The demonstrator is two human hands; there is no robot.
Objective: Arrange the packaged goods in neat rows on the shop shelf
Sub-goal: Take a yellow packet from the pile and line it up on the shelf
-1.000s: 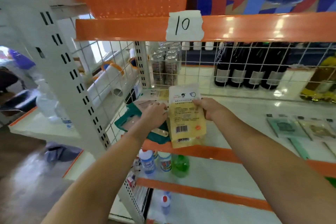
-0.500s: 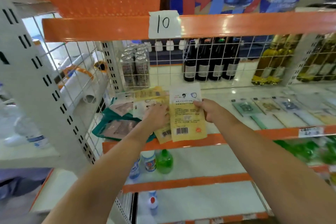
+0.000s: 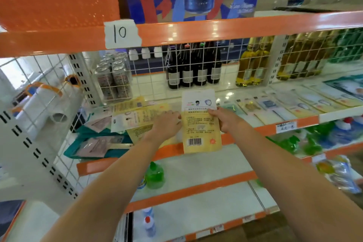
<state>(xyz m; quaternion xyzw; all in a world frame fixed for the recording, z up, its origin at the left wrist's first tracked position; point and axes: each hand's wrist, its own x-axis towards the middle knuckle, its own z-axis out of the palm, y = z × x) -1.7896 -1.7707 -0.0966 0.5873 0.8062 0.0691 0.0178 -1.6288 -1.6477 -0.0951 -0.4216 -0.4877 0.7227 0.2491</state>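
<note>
Head view: packet (image 3: 200, 124) between both hands

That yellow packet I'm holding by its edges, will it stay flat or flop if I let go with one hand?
The yellow packet looks thin and flat, so probably light. It hangs straight between the left hand and right hand, suggesting some stiffness, though it may bend held one-handed. Its smooth face could slide on the glossy shelf.

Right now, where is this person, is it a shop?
Most likely a small shop. Orange-edged shelves hold rows of dark bottles and drink cans, a price tag is stuck on a shelf edge, and both hands hold a yellow packet with a barcode.
</note>
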